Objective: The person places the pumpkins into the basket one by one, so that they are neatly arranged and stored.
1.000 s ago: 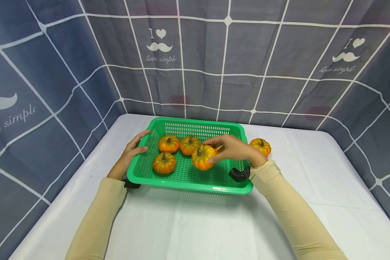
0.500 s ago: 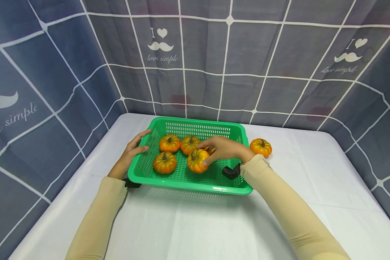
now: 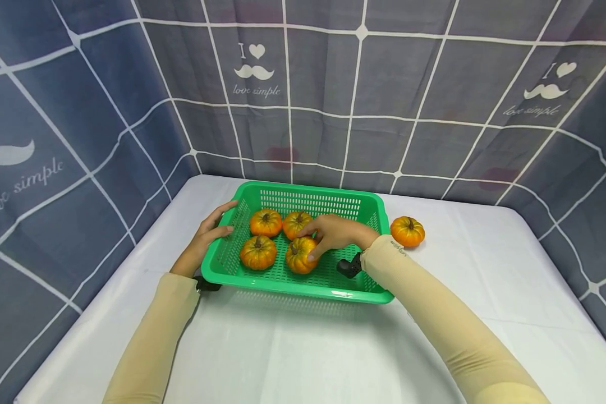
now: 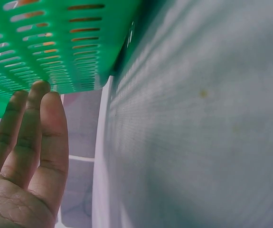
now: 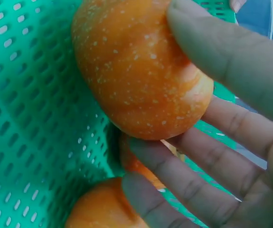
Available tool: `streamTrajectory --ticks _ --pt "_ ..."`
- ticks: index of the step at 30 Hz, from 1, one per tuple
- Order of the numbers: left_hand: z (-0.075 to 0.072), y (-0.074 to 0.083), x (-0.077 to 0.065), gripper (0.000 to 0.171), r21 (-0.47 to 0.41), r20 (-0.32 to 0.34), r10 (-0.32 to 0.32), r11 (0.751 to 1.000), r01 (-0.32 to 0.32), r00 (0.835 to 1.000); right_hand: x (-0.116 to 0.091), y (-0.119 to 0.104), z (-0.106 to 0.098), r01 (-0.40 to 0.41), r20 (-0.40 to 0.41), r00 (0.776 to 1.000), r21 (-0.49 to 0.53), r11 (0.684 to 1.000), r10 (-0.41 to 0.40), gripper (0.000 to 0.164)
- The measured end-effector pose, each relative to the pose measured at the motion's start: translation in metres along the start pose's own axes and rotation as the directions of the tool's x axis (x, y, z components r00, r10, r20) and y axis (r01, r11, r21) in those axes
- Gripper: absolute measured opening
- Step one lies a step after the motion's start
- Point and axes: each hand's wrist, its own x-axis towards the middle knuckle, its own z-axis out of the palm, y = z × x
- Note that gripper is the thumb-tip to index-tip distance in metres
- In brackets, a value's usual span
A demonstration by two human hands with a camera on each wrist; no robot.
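A green plastic basket (image 3: pixel 303 289) stands on the white table, with several small orange pumpkins inside. My left hand (image 3: pixel 207 238) holds its left side, thumb over the rim; in the left wrist view, fingers (image 4: pixel 53 128) lie against the slotted outer wall. Over the basket floor, my right hand (image 3: pixel 335 231) grips a pumpkin (image 3: pixel 299 257) between thumb and fingers, its underside (image 5: pixel 141 71) showing in the right wrist view. Left of it sits a pumpkin (image 3: pixel 258 252). Behind are a pumpkin (image 3: pixel 266 223) and another pumpkin (image 3: pixel 297 223), the latter partly hidden by the hand.
Outside the basket, close to its right side, one more pumpkin (image 3: pixel 407 231) rests on the white tablecloth (image 3: pixel 303 348). A dark checked curtain (image 3: pixel 323 140) hangs along the back and both sides of the table.
My right hand has moved left and slightly down with the pumpkin, bringing it beside the front left one. My left hand stays at the basket's side.
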Motion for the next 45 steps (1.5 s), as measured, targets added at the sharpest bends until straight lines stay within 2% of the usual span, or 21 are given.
streamTrajectory --ticks 12,19,29,33,38,45 --pt "0.001 0.002 0.001 0.068 -0.035 0.011 -0.027 0.999 0.027 1.000 0.006 0.004 0.007 -0.024 -0.041 0.999 0.007 1.000 0.025 0.064" --pt "0.000 0.002 0.001 0.069 -0.029 0.009 -0.009 1.000 0.009 1.000 0.010 0.003 0.013 -0.009 -0.063 0.998 0.022 1.000 0.010 0.062" --pt "-0.001 0.000 0.002 0.069 0.022 -0.008 0.006 1.000 -0.006 1.000 0.014 -0.001 0.016 -0.033 -0.100 0.995 -0.040 0.999 0.029 0.063" --pt "-0.001 0.000 0.001 0.069 0.002 -0.002 -0.014 1.000 0.014 1.000 0.012 -0.001 0.014 -0.035 -0.090 0.995 -0.046 0.998 0.031 0.063" --pt "-0.001 -0.001 0.000 0.069 -0.013 0.005 -0.031 0.999 0.031 1.000 0.007 -0.002 0.006 -0.043 -0.081 0.996 0.048 0.998 0.047 0.060" --pt "0.000 0.001 -0.002 0.070 -0.009 0.004 -0.035 0.999 0.036 0.999 0.000 -0.001 -0.004 -0.006 -0.062 0.998 0.149 0.989 0.016 0.060"
